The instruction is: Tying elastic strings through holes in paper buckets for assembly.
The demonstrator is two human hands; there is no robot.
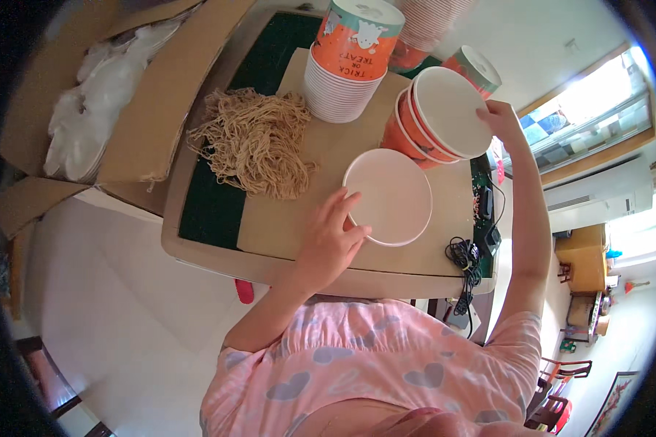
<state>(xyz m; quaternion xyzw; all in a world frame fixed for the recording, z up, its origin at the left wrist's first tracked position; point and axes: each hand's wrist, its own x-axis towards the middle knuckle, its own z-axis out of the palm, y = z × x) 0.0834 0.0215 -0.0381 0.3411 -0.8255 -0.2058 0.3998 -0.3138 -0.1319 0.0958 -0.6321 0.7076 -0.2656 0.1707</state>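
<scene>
A single paper bucket with a plain white inside stands mouth up near the table's front. My left hand grips its left rim, with the fingertips reaching over the edge. Behind it to the right is a small nested stack of orange paper buckets, tilted toward me. My right hand holds the right rim of the top bucket, thumb over the edge and the other fingers mostly hidden. Left of the buckets lies a loose heap of tan twisted paper cords.
A tall upside-down bucket stack stands at the back, with more stacked buckets behind. At left is an open cardboard box holding white plastic-wrapped things. A coiled black cable lies by the table's front right corner.
</scene>
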